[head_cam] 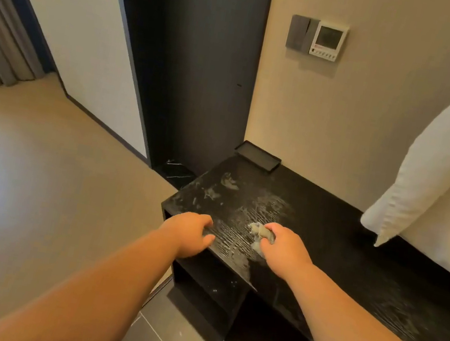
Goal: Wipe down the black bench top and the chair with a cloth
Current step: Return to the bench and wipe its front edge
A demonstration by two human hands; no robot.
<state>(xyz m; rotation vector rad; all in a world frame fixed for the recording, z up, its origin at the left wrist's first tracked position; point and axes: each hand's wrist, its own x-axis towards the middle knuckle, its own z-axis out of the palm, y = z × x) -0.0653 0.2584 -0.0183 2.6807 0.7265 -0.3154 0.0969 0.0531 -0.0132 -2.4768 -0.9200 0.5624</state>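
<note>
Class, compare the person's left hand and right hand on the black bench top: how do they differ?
The right hand grips a crumpled pale cloth; the left hand holds nothing. The left hand rests by the bench top's near left edge; the right hand sits further in, among whitish smears. Both are palm-down on the bench top.

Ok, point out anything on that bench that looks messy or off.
Whitish smears and streaks cover the left end of the black bench top, around the cloth the right hand grips; fainter specks lie farther right. They stand out as residue on the dark surface.
</note>
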